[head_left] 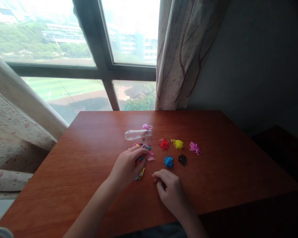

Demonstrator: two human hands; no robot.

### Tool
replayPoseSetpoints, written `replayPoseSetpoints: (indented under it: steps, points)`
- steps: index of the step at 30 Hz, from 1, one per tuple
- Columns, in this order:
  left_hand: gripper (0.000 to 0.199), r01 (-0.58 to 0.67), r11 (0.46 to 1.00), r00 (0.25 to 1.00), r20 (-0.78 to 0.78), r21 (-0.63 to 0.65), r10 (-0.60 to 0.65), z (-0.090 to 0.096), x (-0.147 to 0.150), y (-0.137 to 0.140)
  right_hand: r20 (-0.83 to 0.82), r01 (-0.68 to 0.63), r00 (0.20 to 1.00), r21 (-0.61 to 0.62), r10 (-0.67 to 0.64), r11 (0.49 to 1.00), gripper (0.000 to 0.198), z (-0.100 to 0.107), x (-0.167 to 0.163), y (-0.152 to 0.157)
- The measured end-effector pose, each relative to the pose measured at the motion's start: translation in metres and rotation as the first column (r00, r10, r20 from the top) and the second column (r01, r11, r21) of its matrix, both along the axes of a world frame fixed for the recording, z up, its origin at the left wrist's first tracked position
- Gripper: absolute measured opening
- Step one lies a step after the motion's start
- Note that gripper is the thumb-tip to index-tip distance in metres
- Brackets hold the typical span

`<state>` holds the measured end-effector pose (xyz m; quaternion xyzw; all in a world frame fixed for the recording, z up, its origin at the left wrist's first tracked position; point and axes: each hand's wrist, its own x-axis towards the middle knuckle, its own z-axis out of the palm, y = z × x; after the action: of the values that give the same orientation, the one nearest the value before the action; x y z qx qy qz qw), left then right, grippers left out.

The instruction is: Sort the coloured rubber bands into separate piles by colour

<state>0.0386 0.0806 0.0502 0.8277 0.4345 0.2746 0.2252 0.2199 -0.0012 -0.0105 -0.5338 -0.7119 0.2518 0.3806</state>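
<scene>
My left hand [127, 164] reaches over a mixed heap of small coloured rubber bands [144, 146]. Its thumb and index finger are bent towards each other; anything between the tips is too small to make out. Part of the heap is hidden beneath this hand, and a few yellow and blue bands [140, 174] lie beside the thumb. My right hand [171, 190] rests on the table with its fingers curled in, and whatever they may hold is hidden. The nearest pile to it is blue rubber bands [168, 161], just beyond the fingers.
Sorted piles of red [164, 144], yellow [178, 144], pink [195, 148] and black rubber bands [182, 159] lie to the right on the brown table [89, 142]. Behind the heap is a clear plastic bottle [136, 134] on its side, with a pink item [146, 126] beside it.
</scene>
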Motion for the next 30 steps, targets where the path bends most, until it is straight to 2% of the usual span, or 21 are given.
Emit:
replayPoseSetpoints:
  steps: [5, 12, 19, 25, 30]
  points:
    - [0.015, -0.115, 0.991, 0.993, 0.011, -0.068, 0.116, -0.021, -0.037, -0.027, -0.021, -0.002, 1.0, 0.005, 0.003, 1.0, 0.03, 0.0, 0.0, -0.001]
    - [0.017, -0.139, 0.987, 0.99, -0.009, -0.082, 0.139, -0.043, -0.044, -0.046, -0.004, 0.003, 1.0, 0.011, -0.003, 1.0, 0.023, -0.001, -0.002, 0.001]
    - [0.018, -0.148, 0.986, 0.988, -0.05, -0.077, 0.144, -0.045, -0.042, -0.047, 0.121, 0.036, 0.992, 0.019, -0.038, 0.999, 0.018, 0.003, -0.009, 0.006]
    - [0.018, -0.152, 0.986, 0.987, -0.058, -0.069, 0.149, -0.044, -0.041, -0.048, 0.261, 0.05, 0.964, -0.011, -0.045, 0.999, 0.005, 0.01, -0.026, 0.002]
    - [0.017, -0.148, 0.986, 0.988, -0.06, -0.079, 0.143, -0.045, -0.041, -0.048, 0.319, 0.126, 0.941, -0.031, -0.11, 0.991, 0.017, 0.012, -0.043, 0.002]
